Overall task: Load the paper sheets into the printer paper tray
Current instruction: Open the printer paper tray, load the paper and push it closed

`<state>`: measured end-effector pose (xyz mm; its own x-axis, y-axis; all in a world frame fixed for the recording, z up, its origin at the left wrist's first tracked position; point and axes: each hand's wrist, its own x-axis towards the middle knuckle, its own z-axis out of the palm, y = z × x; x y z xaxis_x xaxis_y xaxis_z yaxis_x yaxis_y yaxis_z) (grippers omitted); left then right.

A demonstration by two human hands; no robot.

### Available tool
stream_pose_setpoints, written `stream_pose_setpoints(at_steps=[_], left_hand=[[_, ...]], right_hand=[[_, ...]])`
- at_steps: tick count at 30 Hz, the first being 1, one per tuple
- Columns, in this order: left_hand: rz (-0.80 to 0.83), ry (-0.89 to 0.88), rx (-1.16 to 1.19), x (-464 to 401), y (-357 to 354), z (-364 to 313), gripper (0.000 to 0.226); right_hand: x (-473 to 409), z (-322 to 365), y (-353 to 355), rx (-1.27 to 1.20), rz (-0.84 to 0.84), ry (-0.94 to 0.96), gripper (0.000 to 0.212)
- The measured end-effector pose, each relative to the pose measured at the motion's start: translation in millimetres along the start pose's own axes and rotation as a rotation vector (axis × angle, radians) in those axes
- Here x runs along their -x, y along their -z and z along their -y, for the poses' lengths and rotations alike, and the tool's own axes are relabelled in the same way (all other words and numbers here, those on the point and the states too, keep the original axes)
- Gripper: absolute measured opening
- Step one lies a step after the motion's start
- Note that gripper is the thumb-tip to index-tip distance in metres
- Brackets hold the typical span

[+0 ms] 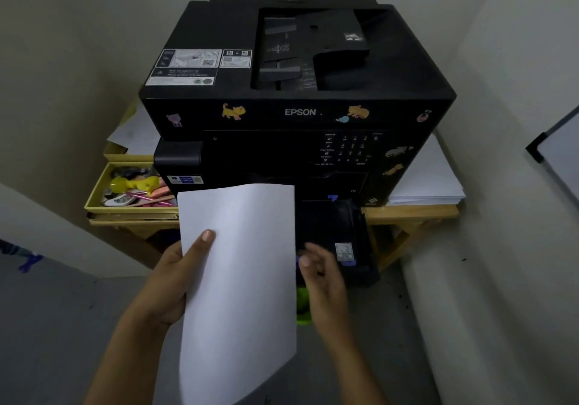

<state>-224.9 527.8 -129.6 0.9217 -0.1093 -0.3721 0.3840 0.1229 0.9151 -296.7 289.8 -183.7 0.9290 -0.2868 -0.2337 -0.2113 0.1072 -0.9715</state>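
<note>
A black Epson printer (294, 113) stands on a wooden table. Its black paper tray (338, 235) is pulled out at the front, low down. My left hand (175, 282) grips white paper sheets (241, 279) at their left edge, thumb on top, and the sheets hang over the left half of the tray. My right hand (322, 273) hovers blurred over the tray's right half, fingers loosely spread, holding nothing. Most of the tray's inside is hidden by the sheets.
A stack of white paper (429, 185) lies on the wooden table (413, 213) right of the printer. A yellow box (94, 197) with pens and small items sits left. Walls close in on both sides. A green object (302, 307) lies on the floor below.
</note>
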Motion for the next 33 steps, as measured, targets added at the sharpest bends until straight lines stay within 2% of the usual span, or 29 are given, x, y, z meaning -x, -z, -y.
stream_pose_setpoints(at_steps=[2,6,16,19,22,27,33], left_hand=[[0.01,0.017,0.019,-1.9,-6.6,-0.5,0.039],[0.008,0.084,0.03,-9.0,-14.4,1.2,0.041],[-0.025,0.228,0.131,-12.0,-36.6,25.8,0.044],[-0.04,0.169,0.033,-5.9,-49.2,34.0,0.026],[-0.024,0.173,-0.029,-7.5,-52.5,42.0,0.03],[-0.09,0.152,-0.189,-23.3,-47.4,49.2,0.019],[-0.106,0.174,-0.258,-35.0,-53.1,53.6,0.03]], right_hand=[[-4.9,16.8,0.4,-0.072,0.17,-0.141,0.027],[-6.8,20.9,5.7,-0.239,0.183,-0.344,0.037],[-14.0,6.4,29.2,-0.062,0.044,-0.259,0.04],[-15.8,8.6,32.0,-0.007,0.057,-0.282,0.039],[-18.0,8.6,33.3,0.062,0.097,-0.334,0.043],[-27.0,18.2,47.8,0.087,0.073,-0.41,0.02],[-32.9,18.5,58.8,0.108,0.082,-0.448,0.021]])
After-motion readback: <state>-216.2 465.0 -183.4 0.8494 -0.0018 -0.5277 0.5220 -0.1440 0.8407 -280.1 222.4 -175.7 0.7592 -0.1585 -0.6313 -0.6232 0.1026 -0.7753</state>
